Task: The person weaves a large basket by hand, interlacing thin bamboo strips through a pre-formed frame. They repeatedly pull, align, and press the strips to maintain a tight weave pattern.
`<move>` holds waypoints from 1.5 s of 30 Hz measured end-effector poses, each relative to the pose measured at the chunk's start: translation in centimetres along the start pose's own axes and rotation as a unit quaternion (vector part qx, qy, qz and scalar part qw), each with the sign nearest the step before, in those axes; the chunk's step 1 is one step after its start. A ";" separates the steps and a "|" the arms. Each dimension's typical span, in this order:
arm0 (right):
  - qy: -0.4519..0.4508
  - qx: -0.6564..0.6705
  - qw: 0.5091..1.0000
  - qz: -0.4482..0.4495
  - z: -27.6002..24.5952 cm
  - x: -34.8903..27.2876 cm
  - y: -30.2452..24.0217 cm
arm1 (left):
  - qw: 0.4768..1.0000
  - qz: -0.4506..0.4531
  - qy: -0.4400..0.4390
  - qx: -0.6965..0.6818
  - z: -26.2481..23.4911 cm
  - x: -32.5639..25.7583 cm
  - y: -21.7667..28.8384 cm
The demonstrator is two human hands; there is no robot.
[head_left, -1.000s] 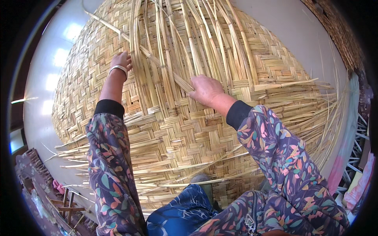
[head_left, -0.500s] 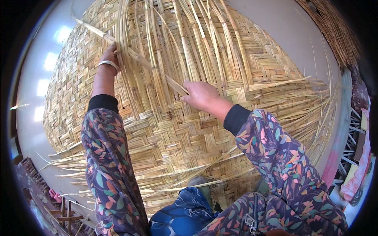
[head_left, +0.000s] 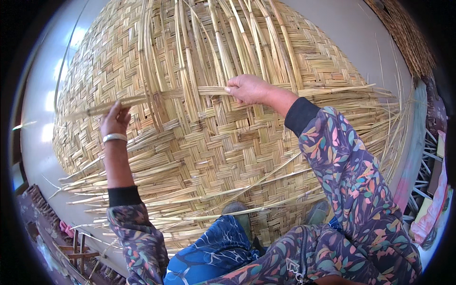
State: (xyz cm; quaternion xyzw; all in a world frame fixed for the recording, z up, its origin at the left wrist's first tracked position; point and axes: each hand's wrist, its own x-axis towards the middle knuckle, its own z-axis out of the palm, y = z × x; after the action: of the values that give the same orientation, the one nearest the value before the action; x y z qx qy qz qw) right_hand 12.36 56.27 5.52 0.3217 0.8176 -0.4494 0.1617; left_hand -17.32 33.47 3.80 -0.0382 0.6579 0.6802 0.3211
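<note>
A flattened straw-coloured reed strip [head_left: 173,93] lies crosswise through the lengthwise strips [head_left: 187,66], passing over some and under others. My left hand [head_left: 115,118] is closed on its left part, with the loose end reaching out toward the mat's left edge. My right hand [head_left: 248,89] pinches the strip near its right end, thumb on top. Beneath both hands spreads a large woven reed mat [head_left: 218,156] in a twill pattern. Unwoven crosswise ends [head_left: 135,166] fan out along its left side.
More loose reed ends [head_left: 365,116] stick out at the mat's right. A bundle of thin brown stalks [head_left: 408,42] lies at the far right. My shoes [head_left: 236,207] rest on the mat's near part. A small wooden stool-like frame [head_left: 76,251] stands at lower left.
The strip has turned from a slant to nearly level. My left hand has come nearer and to the left; my right hand has moved slightly farther away and right.
</note>
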 end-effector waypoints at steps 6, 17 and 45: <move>0.050 -0.145 0.984 -0.089 -0.5 0.8 -0.1 | 0.994 -0.012 0.103 0.032 -1.1 -1.5 -2.1; -0.013 -0.158 0.987 -0.009 1.3 -0.8 0.2 | 0.986 0.094 0.130 0.040 -1.5 -4.4 -5.2; -0.040 -0.012 0.997 -0.064 -1.2 -2.0 0.6 | 0.604 0.277 -0.410 0.625 17.4 -9.4 -5.8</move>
State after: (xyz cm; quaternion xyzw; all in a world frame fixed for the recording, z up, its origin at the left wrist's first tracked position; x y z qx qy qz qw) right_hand 14.30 56.75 6.87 0.2484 0.8349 -0.4611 0.1692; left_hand -0.58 45.40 5.49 0.6381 0.7017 0.1045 0.2992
